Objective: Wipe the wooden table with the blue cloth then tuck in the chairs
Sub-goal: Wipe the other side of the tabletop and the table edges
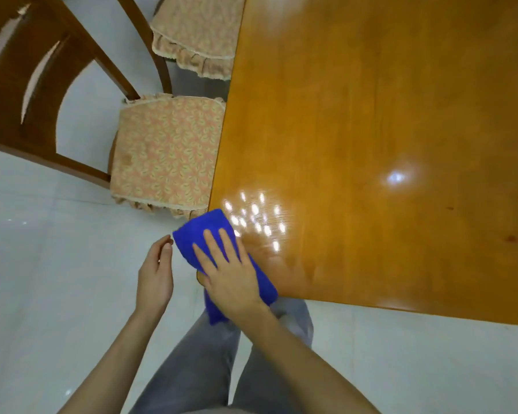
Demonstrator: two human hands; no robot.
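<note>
Floor of pale tile [27, 264] filled the left side, and on it stood the near chair [162, 150], its dark wooden back turned to the left and its patterned, frilled seat cushion reaching the left edge of the wooden table [371, 130]. The far chair [195, 40], with the same kind of cushion, stood beyond it along the same edge. Lower down, the left hand [156, 273] hung off the table, just beside the blue cloth [210, 231], its fingers loosely curled and holding nothing. The cloth lay folded over the table's near left corner, one end draped down past the edge. The right hand [228, 276] pressed flat on top of it, fingers straight and slightly spread, not gripping. Grey trousers [198, 369] showed below both arms. To the right, the glossy tabletop carried bright reflections of light.
</note>
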